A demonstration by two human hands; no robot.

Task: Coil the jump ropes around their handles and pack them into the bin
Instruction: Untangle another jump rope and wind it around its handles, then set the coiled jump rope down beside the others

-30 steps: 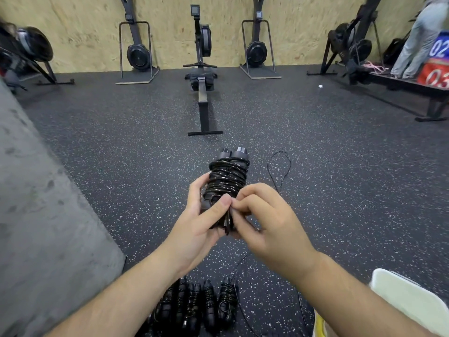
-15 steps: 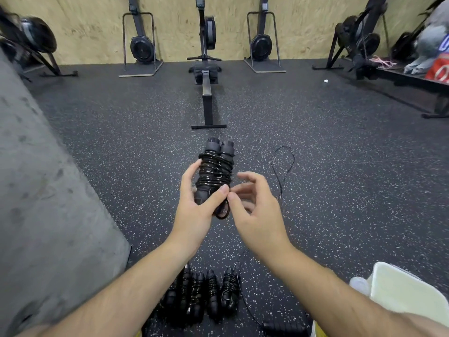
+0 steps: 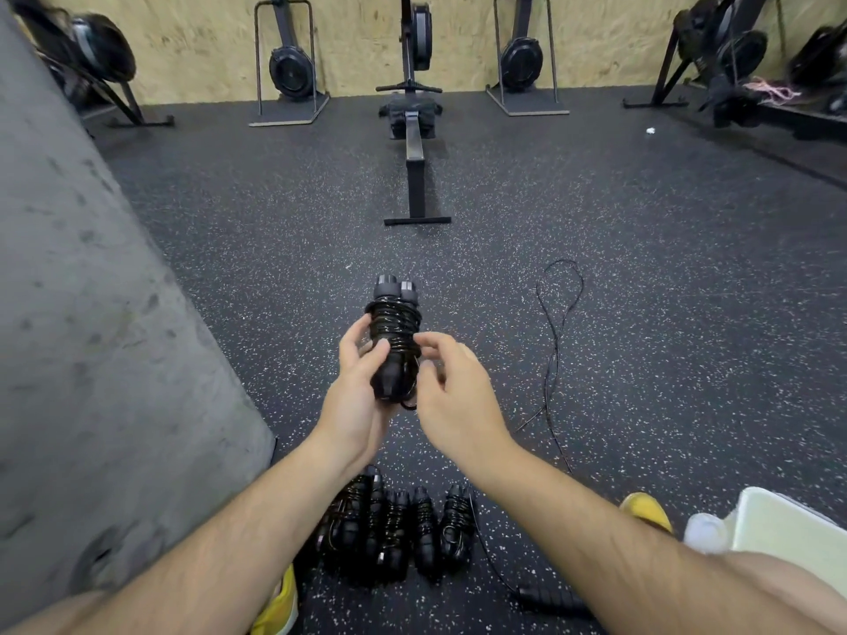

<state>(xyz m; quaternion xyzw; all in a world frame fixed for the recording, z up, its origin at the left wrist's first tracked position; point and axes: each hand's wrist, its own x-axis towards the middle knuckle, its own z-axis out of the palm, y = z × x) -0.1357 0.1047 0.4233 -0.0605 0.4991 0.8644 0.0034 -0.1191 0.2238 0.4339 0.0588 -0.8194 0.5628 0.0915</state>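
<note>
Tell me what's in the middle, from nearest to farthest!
Row of black coiled jump ropes → black rope-wrapped handle bundle held in the left hand → long black rowing machine → tan plywood wall.

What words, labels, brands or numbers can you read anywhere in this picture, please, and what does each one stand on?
None can be read. The coiled jump rope in the left hand, the bundles on the floor, the rowing machine and the white bin show no legible print; any marks on the machines by the wall are too small and blurred.
</note>
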